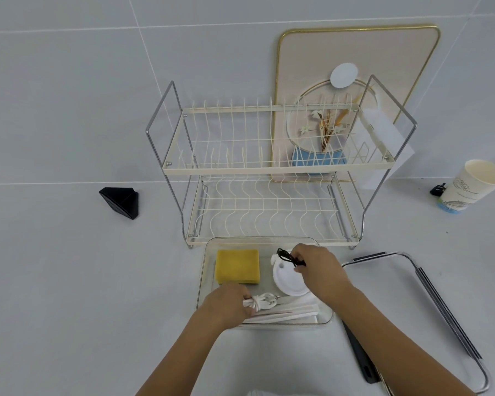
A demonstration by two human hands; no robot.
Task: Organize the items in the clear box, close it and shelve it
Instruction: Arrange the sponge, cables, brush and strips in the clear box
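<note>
The clear box (205,270) lies open on the white table in front of a two-tier wire rack (269,167). Inside it are a yellow sponge (237,265) at the back left, a round white lid (287,280), and several white paper-wrapped sticks (289,312) along the front. My left hand (226,305) grips a coiled white cable (262,302) at the box's front left. My right hand (316,267) pinches a small black cord (287,256) above the white lid. The box's clear lid (417,284) with dark clasps lies to the right.
A black wedge-shaped object (120,202) sits to the left of the rack. A paper cup (469,185) and a small black clip (438,190) stand at the far right. A gold-rimmed decorative board (355,52) leans on the wall behind the rack.
</note>
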